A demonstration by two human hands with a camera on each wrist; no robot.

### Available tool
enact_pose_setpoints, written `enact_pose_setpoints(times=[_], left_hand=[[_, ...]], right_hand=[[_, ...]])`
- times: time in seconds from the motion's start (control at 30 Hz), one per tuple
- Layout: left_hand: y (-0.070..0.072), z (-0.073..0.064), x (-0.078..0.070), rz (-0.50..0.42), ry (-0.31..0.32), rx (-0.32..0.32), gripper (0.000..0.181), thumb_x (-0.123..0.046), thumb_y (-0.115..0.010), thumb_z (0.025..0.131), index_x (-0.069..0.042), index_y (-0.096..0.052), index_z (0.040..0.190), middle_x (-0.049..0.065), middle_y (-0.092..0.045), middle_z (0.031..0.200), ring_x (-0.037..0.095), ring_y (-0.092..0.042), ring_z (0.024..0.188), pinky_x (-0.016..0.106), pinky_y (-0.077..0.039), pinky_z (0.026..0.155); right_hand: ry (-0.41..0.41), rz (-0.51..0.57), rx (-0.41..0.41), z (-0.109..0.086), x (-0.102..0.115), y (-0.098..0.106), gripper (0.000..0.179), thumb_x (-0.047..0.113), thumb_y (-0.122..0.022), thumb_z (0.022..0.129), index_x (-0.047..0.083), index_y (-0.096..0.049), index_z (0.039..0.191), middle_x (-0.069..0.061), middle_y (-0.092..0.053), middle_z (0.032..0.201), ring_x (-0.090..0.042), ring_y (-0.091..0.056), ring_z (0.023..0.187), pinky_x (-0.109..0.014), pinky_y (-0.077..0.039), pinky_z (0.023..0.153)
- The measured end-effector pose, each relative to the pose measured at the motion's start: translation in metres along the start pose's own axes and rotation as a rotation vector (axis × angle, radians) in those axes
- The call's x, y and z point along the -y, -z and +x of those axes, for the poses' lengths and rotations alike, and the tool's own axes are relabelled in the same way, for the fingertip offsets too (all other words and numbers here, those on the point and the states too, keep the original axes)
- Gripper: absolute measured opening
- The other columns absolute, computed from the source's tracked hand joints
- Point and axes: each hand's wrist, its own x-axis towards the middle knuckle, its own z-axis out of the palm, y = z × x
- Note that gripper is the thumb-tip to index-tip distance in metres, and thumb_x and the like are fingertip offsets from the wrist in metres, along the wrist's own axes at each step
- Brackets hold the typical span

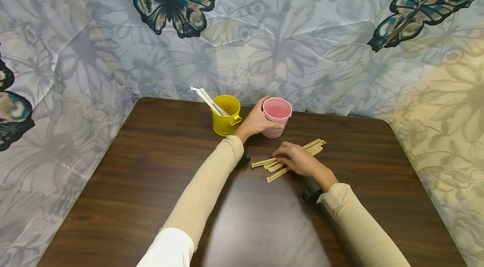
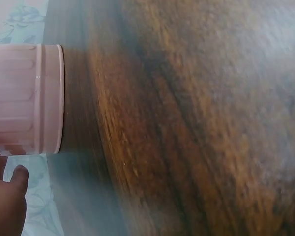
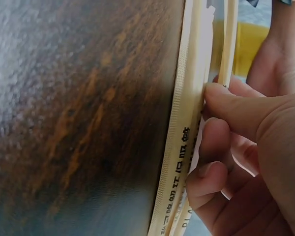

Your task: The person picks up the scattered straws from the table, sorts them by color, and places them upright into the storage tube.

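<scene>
On the dark wood-grain tabletop (image 1: 151,166), close to the far edge: pink bucket (image 1: 277,109), held in the left grip (image 1: 261,120), with thumb across the near side and fingers toward the far side. Just left of that grip, also close to the far edge: yellow bucket (image 1: 226,126), with white-wrapped straws (image 1: 209,101) leaning out toward the far left corner. Nearer than both buckets, a little right of the tabletop's middle and well in from the right edge: loose cluster of tan paper-wrapped straws (image 1: 316,148), lying slantwise, with one end toward the far right corner. Over the cluster: right grip (image 1: 300,161), narrow, apparently pinching one straw (image 3: 229,44) between thumb and forefinger, with printed wrappers just beside. Cannot tell from these angles about full contact between pink bucket and tabletop.

Step in hand, by judgement: steadying the pink bucket while picking a straw out of the cluster. For the next move: keep the pinch narrow, lift clear without dragging neighbours along, and hold the bucket steady meanwhile. Possible trouble: catching two wrappers together.
</scene>
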Motion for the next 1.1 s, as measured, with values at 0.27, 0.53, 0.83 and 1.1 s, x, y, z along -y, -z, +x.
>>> enact_pose_setpoints(times=[0.27, 0.53, 0.83, 1.1], left_hand=[[-0.002, 0.001, 0.001, -0.030, -0.056, 0.017, 0.110, -0.022, -0.096, 0.069, -0.012, -0.031, 0.157, 0.008, -0.051, 0.149, 0.022, -0.056, 0.132, 0.038, -0.045, 0.115], [0.000, -0.001, -0.002, -0.012, -0.040, 0.018, 0.107, -0.020, -0.095, 0.070, -0.016, -0.030, 0.154, 0.009, -0.052, 0.146, 0.023, -0.057, 0.130, 0.037, -0.046, 0.114], [0.001, 0.001, -0.004, -0.009, -0.030, 0.036, 0.107, -0.019, -0.094, 0.070, -0.018, -0.028, 0.154, 0.009, -0.054, 0.144, 0.024, -0.058, 0.128, 0.039, -0.047, 0.113], [0.001, 0.001, -0.003, -0.014, -0.023, 0.049, 0.106, -0.021, -0.093, 0.072, -0.020, -0.027, 0.155, 0.008, -0.052, 0.147, 0.023, -0.056, 0.129, 0.038, -0.048, 0.112]], right_hand=[[0.028, 0.009, -0.031, -0.001, 0.006, 0.004, 0.015, 0.003, -0.073, 0.091, 0.011, -0.077, 0.104, -0.001, -0.067, 0.095, -0.010, -0.061, 0.084, -0.029, -0.053, 0.075], [-0.047, 0.083, -0.033, -0.001, 0.020, 0.024, 0.016, 0.005, -0.074, 0.092, 0.015, -0.076, 0.104, 0.001, -0.068, 0.100, -0.010, -0.061, 0.087, -0.029, -0.054, 0.077], [-0.044, 0.134, -0.163, 0.001, 0.027, 0.061, 0.017, 0.009, -0.076, 0.091, 0.019, -0.073, 0.104, 0.004, -0.069, 0.096, -0.007, -0.053, 0.069, -0.022, -0.047, 0.061], [-0.048, 0.161, -0.283, 0.019, 0.045, 0.107, 0.013, 0.011, -0.076, 0.092, 0.015, -0.071, 0.103, 0.000, -0.057, 0.071, -0.009, -0.047, 0.056, -0.022, -0.040, 0.050]])
